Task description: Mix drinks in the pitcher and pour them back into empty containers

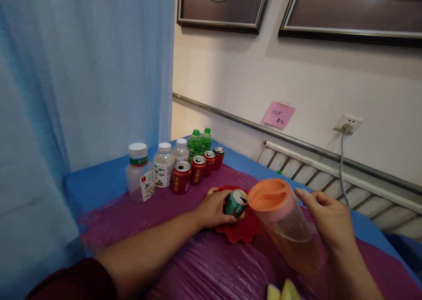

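Observation:
My left hand (214, 208) is wrapped round a dark green can (236, 204), which tilts a little to the right over a red scalloped mat (242, 230). The can's top opening shows. To its right, my right hand (332, 218) holds a clear pitcher (290, 234) by its far side; the handle is hidden. The pitcher leans left, its orange lid (269, 195) close beside the can's rim. Brownish liquid lies in the lower part of the pitcher. No stream of liquid shows between lid and can.
Red cans (181, 177) stand in a row behind my left hand, beside clear bottles with white caps (164, 166) and green bottles (195, 145). Purple plastic (211, 265) covers the blue table (95, 170). Yellow objects (288, 291) lie at the bottom edge. A radiator (306, 172) runs along the wall.

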`<action>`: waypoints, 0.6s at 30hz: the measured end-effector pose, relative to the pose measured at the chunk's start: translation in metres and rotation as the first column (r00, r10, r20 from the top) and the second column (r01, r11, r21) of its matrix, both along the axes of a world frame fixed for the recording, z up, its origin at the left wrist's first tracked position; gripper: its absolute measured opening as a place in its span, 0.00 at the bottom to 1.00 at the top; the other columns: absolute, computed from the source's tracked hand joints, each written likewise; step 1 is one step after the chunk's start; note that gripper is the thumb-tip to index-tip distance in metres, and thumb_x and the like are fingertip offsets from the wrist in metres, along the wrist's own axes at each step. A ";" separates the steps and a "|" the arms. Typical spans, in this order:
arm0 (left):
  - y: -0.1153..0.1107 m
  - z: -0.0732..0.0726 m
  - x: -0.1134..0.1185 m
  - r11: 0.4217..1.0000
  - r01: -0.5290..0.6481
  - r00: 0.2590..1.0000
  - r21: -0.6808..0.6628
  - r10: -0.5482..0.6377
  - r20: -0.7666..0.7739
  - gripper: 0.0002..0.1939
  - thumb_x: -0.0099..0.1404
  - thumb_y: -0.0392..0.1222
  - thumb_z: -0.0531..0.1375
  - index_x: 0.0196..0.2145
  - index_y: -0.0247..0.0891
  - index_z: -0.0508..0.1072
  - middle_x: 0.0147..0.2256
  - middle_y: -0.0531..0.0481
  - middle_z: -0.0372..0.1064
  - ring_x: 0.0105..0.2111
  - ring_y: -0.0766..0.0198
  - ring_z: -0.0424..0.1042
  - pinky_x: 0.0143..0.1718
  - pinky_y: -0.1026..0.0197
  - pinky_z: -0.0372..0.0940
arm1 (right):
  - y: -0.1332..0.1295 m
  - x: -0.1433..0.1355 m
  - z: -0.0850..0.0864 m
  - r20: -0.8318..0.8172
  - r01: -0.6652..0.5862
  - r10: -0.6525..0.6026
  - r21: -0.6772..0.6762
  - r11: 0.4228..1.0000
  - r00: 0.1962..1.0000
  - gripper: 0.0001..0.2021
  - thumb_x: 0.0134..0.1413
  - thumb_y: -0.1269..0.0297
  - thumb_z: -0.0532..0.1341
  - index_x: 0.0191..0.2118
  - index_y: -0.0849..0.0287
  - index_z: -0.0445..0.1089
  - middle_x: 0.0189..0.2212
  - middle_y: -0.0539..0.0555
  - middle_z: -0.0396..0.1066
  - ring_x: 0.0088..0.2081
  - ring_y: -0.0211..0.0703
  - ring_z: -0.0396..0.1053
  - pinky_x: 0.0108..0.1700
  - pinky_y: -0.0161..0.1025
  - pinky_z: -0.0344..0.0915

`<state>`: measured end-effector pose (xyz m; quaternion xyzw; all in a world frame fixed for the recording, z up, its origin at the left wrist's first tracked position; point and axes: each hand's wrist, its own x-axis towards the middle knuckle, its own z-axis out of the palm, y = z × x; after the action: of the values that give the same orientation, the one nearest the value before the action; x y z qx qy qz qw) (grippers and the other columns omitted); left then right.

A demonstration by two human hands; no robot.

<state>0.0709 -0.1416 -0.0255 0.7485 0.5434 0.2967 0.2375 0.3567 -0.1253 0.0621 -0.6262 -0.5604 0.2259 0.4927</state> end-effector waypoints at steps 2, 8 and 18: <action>0.000 0.000 0.000 1.000 -0.001 1.000 0.001 0.001 -0.002 0.38 0.50 0.50 0.74 0.57 0.45 0.70 0.53 0.49 0.76 0.54 0.48 0.71 0.65 0.44 0.47 | 0.000 0.000 0.000 -0.003 -0.006 0.006 0.004 1.000 1.000 0.26 0.41 0.39 0.68 0.17 0.56 0.60 0.16 0.44 0.51 0.23 0.35 0.50 0.23 0.35 0.49; 0.001 -0.002 -0.001 1.000 -0.001 1.000 0.017 0.001 -0.004 0.38 0.50 0.51 0.74 0.57 0.46 0.70 0.53 0.50 0.76 0.54 0.49 0.72 0.66 0.44 0.47 | 0.002 0.002 -0.002 0.022 0.003 -0.003 0.008 1.000 1.000 0.26 0.42 0.39 0.68 0.17 0.56 0.61 0.16 0.45 0.52 0.23 0.36 0.51 0.23 0.35 0.50; 0.000 0.001 0.000 1.000 -0.006 1.000 0.002 0.006 -0.015 0.38 0.49 0.51 0.74 0.57 0.45 0.71 0.53 0.49 0.76 0.54 0.47 0.72 0.66 0.45 0.48 | 0.001 0.002 -0.002 0.005 0.004 -0.004 -0.006 1.000 1.000 0.26 0.41 0.39 0.68 0.17 0.56 0.61 0.16 0.44 0.52 0.23 0.36 0.50 0.24 0.35 0.49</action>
<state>0.0708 -0.1412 -0.0250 0.7493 0.5471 0.2923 0.2320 0.3584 -0.1242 0.0603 -0.6293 -0.5600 0.2249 0.4898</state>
